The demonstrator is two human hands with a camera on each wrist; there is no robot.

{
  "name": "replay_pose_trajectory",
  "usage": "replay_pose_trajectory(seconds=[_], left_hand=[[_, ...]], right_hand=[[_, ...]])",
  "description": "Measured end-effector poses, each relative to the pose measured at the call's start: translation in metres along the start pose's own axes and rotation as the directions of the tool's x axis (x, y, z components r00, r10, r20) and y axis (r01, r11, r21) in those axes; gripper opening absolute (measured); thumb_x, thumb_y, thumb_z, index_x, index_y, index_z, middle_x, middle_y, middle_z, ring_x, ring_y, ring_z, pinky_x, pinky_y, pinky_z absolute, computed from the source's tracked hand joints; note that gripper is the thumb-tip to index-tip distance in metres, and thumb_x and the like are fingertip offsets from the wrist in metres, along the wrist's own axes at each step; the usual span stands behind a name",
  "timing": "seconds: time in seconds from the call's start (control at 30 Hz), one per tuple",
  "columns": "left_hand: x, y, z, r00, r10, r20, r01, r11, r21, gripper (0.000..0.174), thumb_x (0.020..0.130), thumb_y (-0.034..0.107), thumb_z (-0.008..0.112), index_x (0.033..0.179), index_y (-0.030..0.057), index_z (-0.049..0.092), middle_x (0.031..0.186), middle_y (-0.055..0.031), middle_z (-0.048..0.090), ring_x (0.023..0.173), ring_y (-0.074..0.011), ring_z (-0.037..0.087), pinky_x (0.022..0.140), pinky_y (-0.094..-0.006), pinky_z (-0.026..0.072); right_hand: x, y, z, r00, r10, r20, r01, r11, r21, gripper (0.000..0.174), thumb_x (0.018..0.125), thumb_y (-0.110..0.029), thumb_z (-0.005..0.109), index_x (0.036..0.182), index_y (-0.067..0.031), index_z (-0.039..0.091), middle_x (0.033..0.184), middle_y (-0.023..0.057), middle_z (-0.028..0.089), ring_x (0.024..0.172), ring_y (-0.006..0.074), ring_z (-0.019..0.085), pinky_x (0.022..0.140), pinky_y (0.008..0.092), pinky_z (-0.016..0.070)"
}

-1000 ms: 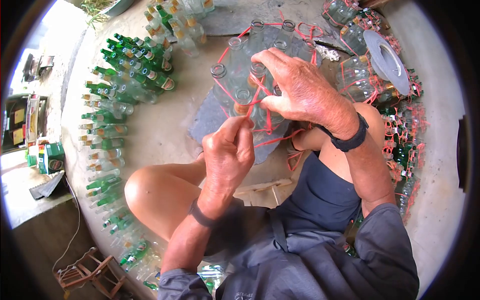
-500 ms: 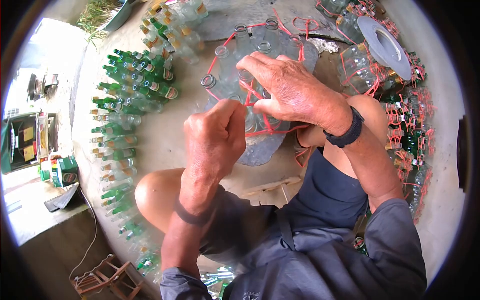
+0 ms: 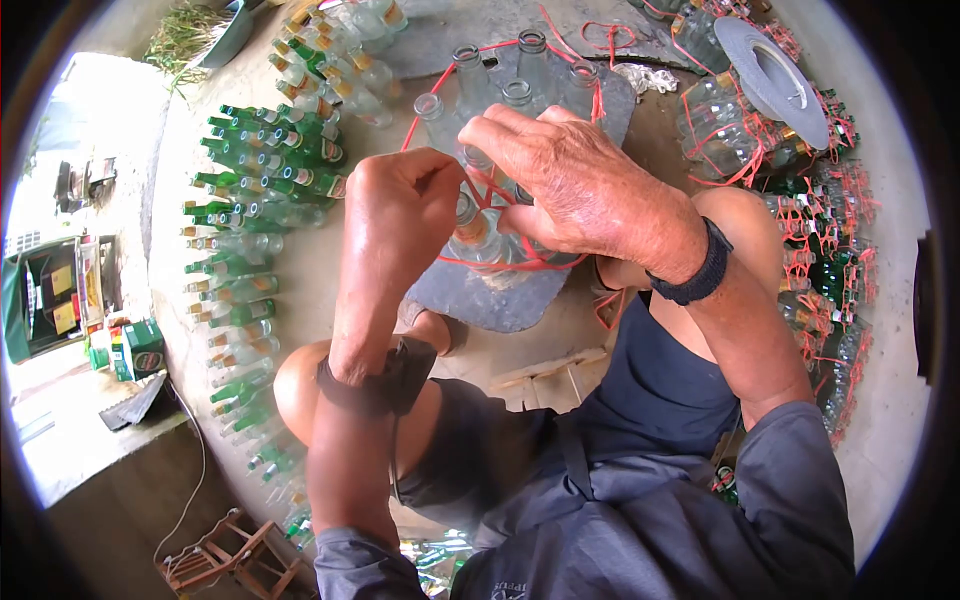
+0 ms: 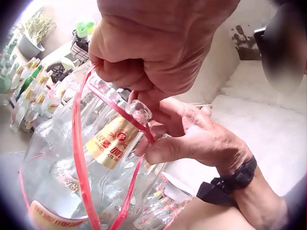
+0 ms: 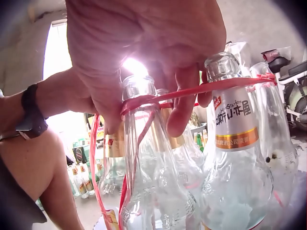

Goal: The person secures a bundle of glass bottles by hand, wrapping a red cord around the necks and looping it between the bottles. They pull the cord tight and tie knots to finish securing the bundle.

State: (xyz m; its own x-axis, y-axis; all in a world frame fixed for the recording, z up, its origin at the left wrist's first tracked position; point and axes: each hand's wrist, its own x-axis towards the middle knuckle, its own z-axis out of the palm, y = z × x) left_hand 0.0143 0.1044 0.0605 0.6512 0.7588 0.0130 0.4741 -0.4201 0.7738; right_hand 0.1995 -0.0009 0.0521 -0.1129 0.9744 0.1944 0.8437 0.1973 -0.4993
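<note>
A group of clear glass bottles point(image 3: 470, 85) stands upright on a grey slab point(image 3: 500, 310) in the head view. Red plastic twine point(image 4: 80, 158) runs round the group and crosses between the necks. My left hand point(image 3: 395, 220), curled in a fist at the group's near left, grips the twine, which stretches taut from it in the left wrist view. Over the bottle tops, my right hand point(image 3: 590, 190) has thumb and fingers on either side of a bottle neck point(image 5: 138, 88), where the twine wraps. Gold-labelled necks show beneath both hands.
Rows of green and clear bottles point(image 3: 265, 150) line the left. Twine-tied bottle bundles point(image 3: 710, 130) stand at the right, with a grey round brimmed object point(image 3: 745, 55) on top. White crumpled material point(image 3: 645, 78) lies behind the slab. A wooden stool point(image 3: 225, 555) sits lower left.
My left hand has moved left and up, away from the right hand, drawing the twine with it. The right hand stays over the bottle necks. The head view has shifted slightly.
</note>
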Motion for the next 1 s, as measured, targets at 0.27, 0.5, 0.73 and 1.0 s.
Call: replay_pose_trajectory(seconds=[0.27,0.5,0.73,1.0], left_hand=[[0.0,-0.004,-0.005,0.994,-0.106,0.02,0.107,0.993,-0.041,0.015,0.097,0.009,0.074,0.101,-0.0028,0.083,0.072,-0.0012,0.069,0.067,-0.0037,0.054,0.06,-0.0273,0.046],[-0.017,-0.021,0.0,0.991,-0.121,-0.055,0.123,0.992,0.034,0.017,0.092,0.01,0.074,0.1,-0.0007,0.084,0.079,-0.0226,0.076,0.066,-0.0214,0.073,0.069,-0.0368,0.0571],[-0.024,-0.023,-0.004,0.982,-0.186,-0.02,0.185,0.982,-0.04,0.02,0.093,0.011,0.074,0.103,-0.0038,0.083,0.075,-0.0186,0.076,0.066,-0.0156,0.069,0.067,-0.0346,0.0555],[-0.041,-0.038,0.011,0.973,-0.194,-0.126,0.132,0.912,-0.389,0.022,0.098,0.013,0.074,0.109,-0.0051,0.08,0.07,-0.0045,0.069,0.066,-0.0071,0.056,0.061,-0.0286,0.0467]], right_hand=[[-0.001,-0.001,-0.002,1.0,0.015,0.0,-0.015,1.0,-0.018,0.067,0.078,-0.011,0.079,0.14,-0.0061,0.055,0.129,0.0156,0.062,0.11,0.0431,0.065,0.099,0.0501,0.0509],[0.0,0.0,0.0,1.0,0.004,0.0,-0.004,0.999,-0.034,0.068,0.078,-0.012,0.079,0.141,-0.0076,0.054,0.133,0.0152,0.063,0.11,0.0427,0.065,0.1,0.0504,0.0512],[-0.001,0.002,0.003,0.993,-0.064,-0.095,0.056,0.995,-0.086,0.051,0.08,-0.013,0.074,0.127,-0.0021,0.057,0.116,0.0177,0.067,0.105,0.0411,0.071,0.092,0.0506,0.0539],[-0.002,0.008,0.003,1.0,0.008,-0.001,-0.008,0.999,-0.05,0.07,0.076,-0.012,0.08,0.141,-0.0108,0.055,0.134,0.0139,0.065,0.111,0.0407,0.066,0.102,0.0487,0.0514]])
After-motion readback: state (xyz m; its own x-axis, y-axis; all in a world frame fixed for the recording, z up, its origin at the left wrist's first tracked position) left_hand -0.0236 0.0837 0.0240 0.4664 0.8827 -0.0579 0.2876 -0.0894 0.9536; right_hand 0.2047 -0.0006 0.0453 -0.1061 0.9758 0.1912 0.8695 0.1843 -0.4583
